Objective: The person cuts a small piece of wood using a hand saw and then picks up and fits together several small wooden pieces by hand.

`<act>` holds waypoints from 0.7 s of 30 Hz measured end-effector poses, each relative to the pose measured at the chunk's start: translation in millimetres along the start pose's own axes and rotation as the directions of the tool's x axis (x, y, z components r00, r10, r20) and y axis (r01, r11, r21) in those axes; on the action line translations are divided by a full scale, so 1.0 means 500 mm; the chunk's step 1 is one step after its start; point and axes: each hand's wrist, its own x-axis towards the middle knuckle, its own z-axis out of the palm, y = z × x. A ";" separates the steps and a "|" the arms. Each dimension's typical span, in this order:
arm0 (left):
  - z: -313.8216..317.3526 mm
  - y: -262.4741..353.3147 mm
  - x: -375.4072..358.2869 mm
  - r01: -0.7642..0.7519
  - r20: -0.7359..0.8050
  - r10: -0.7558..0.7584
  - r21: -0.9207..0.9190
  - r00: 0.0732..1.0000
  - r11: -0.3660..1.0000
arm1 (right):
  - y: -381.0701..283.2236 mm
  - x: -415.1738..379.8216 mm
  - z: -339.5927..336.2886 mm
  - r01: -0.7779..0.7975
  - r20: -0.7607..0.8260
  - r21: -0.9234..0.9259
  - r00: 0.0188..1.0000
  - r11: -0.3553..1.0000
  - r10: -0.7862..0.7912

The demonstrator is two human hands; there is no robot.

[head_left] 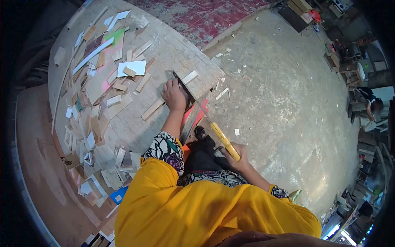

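- Wood strip [152, 110]: 1 pc., on worktable [177, 51] by R edge; seems to run under blade [196, 100]. Could twist or slip if hold-down too light.
- L hand [175, 95]: atop strip, just beside blade; clasped or only pressing, can't tell. Finger cut poss. if blade jumps.
- Handsaw, yellow hdl. [224, 140]: R hand [239, 157] clenched round hdl.; blade may bind/bend if pushed askew.
- Scrap offcuts [142, 82]: loose, L side; might foul strip if it shifts.
- Concrete floor [279, 111], R: wood bits, poss. slip underfoot.
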 end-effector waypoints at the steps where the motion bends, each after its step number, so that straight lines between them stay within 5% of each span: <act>1: -0.001 0.000 0.001 -0.003 -0.008 0.003 0.003 1.000 1.000 | -0.004 -0.002 -0.004 -0.002 -0.018 0.008 1.000 1.000 0.003; 5: 0.002 0.001 -0.011 -0.034 0.060 0.037 -0.041 0.998 0.999 | -0.013 0.106 0.027 -0.002 -0.070 0.059 0.998 0.998 0.006; 8: 0.009 -0.007 -0.016 -0.048 -0.043 0.048 0.006 0.998 0.999 | 0.008 0.188 0.083 0.152 -0.063 -0.030 0.986 0.988 -0.154; 10: 0.019 -0.005 -0.021 -0.034 -0.040 0.034 -0.004 0.999 0.999 | 0.008 0.169 0.064 0.028 -0.021 0.012 0.999 1.000 -0.028; 13: 0.011 -0.003 -0.008 -0.022 -0.008 0.022 0.055 1.000 0.998 | -0.027 0.069 0.018 0.120 -0.073 0.061 0.991 0.991 -0.115; 15: 0.003 0.005 -0.012 -0.008 0.022 0.008 -0.037 1.000 0.999 | -0.006 0.063 0.017 0.031 -0.040 0.064 0.999 0.997 -0.028; 21: -0.014 0.018 -0.012 -0.011 0.037 0.013 -0.039 0.999 0.999 | 0.016 0.190 0.070 0.005 -0.005 0.028 1.000 1.000 -0.005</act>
